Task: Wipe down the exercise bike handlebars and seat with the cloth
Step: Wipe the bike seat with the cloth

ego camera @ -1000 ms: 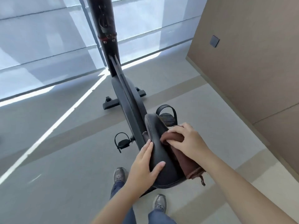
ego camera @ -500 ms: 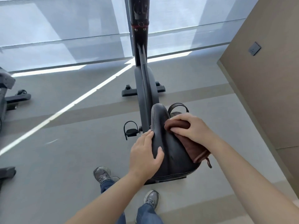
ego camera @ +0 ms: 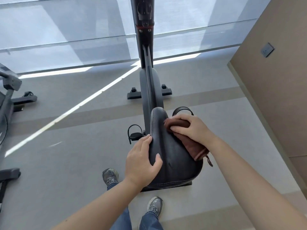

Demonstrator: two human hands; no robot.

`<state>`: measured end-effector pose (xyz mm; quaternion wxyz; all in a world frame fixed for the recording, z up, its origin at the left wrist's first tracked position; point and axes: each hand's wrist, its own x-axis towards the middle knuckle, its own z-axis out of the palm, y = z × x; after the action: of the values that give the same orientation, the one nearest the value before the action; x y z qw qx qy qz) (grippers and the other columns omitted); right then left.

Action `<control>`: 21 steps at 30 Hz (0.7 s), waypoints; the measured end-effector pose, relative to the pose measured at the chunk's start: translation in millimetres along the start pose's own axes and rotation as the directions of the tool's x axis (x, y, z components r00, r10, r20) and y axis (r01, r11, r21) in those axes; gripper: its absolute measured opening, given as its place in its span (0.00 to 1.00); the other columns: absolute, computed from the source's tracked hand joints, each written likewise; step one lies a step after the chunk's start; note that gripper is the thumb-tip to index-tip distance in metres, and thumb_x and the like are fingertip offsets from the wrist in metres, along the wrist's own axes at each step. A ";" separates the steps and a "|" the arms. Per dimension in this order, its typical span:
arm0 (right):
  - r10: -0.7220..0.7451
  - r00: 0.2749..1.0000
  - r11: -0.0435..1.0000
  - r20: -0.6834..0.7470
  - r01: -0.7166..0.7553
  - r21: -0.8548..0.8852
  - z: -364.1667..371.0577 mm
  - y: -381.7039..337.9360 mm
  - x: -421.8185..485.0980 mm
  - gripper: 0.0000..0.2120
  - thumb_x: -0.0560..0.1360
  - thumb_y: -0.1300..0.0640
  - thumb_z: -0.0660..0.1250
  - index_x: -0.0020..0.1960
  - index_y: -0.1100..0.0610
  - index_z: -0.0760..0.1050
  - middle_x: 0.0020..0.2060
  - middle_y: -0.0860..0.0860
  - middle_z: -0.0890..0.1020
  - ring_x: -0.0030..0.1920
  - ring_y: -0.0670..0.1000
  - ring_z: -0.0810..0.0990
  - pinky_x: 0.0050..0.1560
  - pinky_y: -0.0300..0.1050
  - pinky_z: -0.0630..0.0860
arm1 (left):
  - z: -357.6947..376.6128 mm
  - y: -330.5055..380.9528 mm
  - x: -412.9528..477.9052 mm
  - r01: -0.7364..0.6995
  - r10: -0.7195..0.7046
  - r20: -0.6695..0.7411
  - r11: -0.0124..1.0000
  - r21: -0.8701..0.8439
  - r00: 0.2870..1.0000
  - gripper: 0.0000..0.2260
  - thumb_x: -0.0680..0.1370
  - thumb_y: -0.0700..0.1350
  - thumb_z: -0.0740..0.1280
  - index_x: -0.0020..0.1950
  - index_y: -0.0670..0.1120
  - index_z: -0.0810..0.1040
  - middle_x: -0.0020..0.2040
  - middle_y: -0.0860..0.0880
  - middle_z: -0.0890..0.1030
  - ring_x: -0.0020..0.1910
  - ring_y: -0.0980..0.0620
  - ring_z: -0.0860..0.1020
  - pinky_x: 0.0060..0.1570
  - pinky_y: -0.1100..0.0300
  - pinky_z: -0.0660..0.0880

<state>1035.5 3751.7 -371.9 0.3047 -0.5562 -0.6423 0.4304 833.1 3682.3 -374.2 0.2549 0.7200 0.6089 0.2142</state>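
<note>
The dark grey upright exercise bike stands on the floor, its handlebars out of view, so I cannot tell whether they are wiped. Its black stitched padded seat looks mid-wipe: the left hand clasps the seat's left flank, steadying it, while the right hand grips the bunched brown fabric cloth against the right side near the nose

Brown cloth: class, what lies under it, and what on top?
The black saddle lies under the brown cloth; the right hand presses on top. The saddle surface beneath it is covered.
</note>
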 end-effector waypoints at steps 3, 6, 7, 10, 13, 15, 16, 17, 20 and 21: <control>-0.022 0.999 0.998 -0.023 0.021 -0.058 1.3 0.7 0.4 0.14 0.67 0.54 0.73 0.44 0.35 0.77 0.43 0.33 0.81 0.50 0.35 0.76 0.52 0.23 0.65 | 1.0 0.7 -1.6 0.001 -0.001 -0.010 1.000 -0.005 1.000 0.24 0.68 0.48 0.64 0.63 0.42 0.72 0.62 0.47 0.76 0.60 0.48 0.74 0.57 0.54 0.71; -0.020 0.986 0.999 -0.163 0.015 -0.035 13.3 0.3 24.2 0.13 0.68 0.55 0.72 0.44 0.37 0.77 0.46 0.43 0.81 0.50 0.39 0.76 0.54 0.27 0.66 | 1.1 -1.5 -2.3 -0.014 0.014 -0.019 1.000 -0.002 1.000 0.24 0.68 0.47 0.65 0.62 0.41 0.73 0.61 0.46 0.76 0.60 0.47 0.74 0.58 0.53 0.72; -0.006 0.979 1.000 -0.205 0.005 -0.006 17.0 0.2 34.9 0.11 0.69 0.55 0.72 0.46 0.40 0.78 0.48 0.46 0.81 0.51 0.41 0.76 0.55 0.28 0.67 | 1.2 -2.4 -1.9 -0.014 0.014 -0.022 1.000 -0.004 1.000 0.24 0.68 0.47 0.65 0.62 0.42 0.73 0.61 0.46 0.76 0.60 0.47 0.74 0.58 0.53 0.72; 0.054 0.970 0.993 -0.237 -0.027 0.116 21.8 0.9 59.2 0.08 0.70 0.55 0.71 0.48 0.47 0.79 0.48 0.47 0.82 0.52 0.44 0.78 0.56 0.33 0.69 | 2.0 -3.3 -0.3 -0.012 0.012 -0.035 1.000 -0.013 0.999 0.24 0.68 0.49 0.63 0.62 0.43 0.73 0.61 0.48 0.76 0.59 0.49 0.74 0.57 0.54 0.72; 0.062 0.983 0.982 -0.175 -0.029 0.189 18.1 6.6 56.4 0.08 0.70 0.56 0.70 0.47 0.44 0.79 0.45 0.40 0.82 0.48 0.37 0.78 0.51 0.26 0.68 | 2.2 -3.9 1.6 -0.010 0.009 -0.037 1.000 -0.024 0.999 0.23 0.68 0.49 0.64 0.62 0.43 0.73 0.60 0.48 0.76 0.59 0.49 0.75 0.56 0.55 0.72; 0.092 0.988 0.976 -0.120 -0.066 0.208 13.7 13.0 41.5 0.08 0.70 0.57 0.71 0.46 0.45 0.79 0.44 0.40 0.82 0.47 0.37 0.78 0.50 0.28 0.69 | 1.9 -4.5 1.7 -0.003 0.002 -0.034 1.000 -0.024 0.999 0.24 0.68 0.50 0.64 0.62 0.44 0.72 0.60 0.49 0.76 0.58 0.50 0.75 0.56 0.58 0.71; 0.096 0.992 0.976 -0.082 -0.078 0.204 10.3 14.8 32.5 0.09 0.70 0.57 0.71 0.46 0.44 0.79 0.42 0.39 0.82 0.46 0.37 0.78 0.50 0.27 0.69 | 1.5 -4.6 1.4 -0.001 0.000 -0.033 1.000 -0.023 0.999 0.24 0.68 0.51 0.62 0.62 0.44 0.72 0.60 0.49 0.76 0.58 0.51 0.74 0.55 0.59 0.70; 0.090 0.995 0.980 -0.037 -0.082 0.184 5.7 15.0 23.3 0.10 0.70 0.58 0.71 0.45 0.43 0.79 0.40 0.37 0.82 0.45 0.35 0.78 0.49 0.26 0.69 | 1.3 -4.4 1.1 0.000 0.000 -0.029 1.000 -0.023 1.000 0.24 0.68 0.52 0.61 0.62 0.44 0.72 0.60 0.50 0.76 0.57 0.51 0.74 0.55 0.59 0.70; 0.095 0.988 0.992 0.123 -0.105 0.073 -8.9 8.1 -1.0 0.11 0.69 0.59 0.72 0.45 0.42 0.79 0.42 0.38 0.83 0.48 0.37 0.79 0.52 0.28 0.69 | 1.2 -4.5 1.4 0.012 -0.013 -0.017 1.000 -0.025 1.000 0.24 0.68 0.51 0.63 0.63 0.45 0.71 0.61 0.50 0.76 0.58 0.50 0.74 0.55 0.57 0.70; 0.110 0.981 0.993 0.161 -0.115 0.027 -12.4 5.8 -8.7 0.10 0.69 0.58 0.71 0.46 0.44 0.80 0.45 0.41 0.83 0.50 0.40 0.79 0.56 0.33 0.70 | 1.4 -4.7 1.3 0.016 -0.017 -0.016 1.000 -0.026 1.000 0.24 0.68 0.50 0.63 0.63 0.45 0.71 0.61 0.49 0.76 0.58 0.50 0.74 0.55 0.56 0.71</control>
<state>1050.6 3746.0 -370.7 0.2379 -0.5499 -0.6240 0.5016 830.6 3684.1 -378.2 0.2609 0.7099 0.6140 0.2258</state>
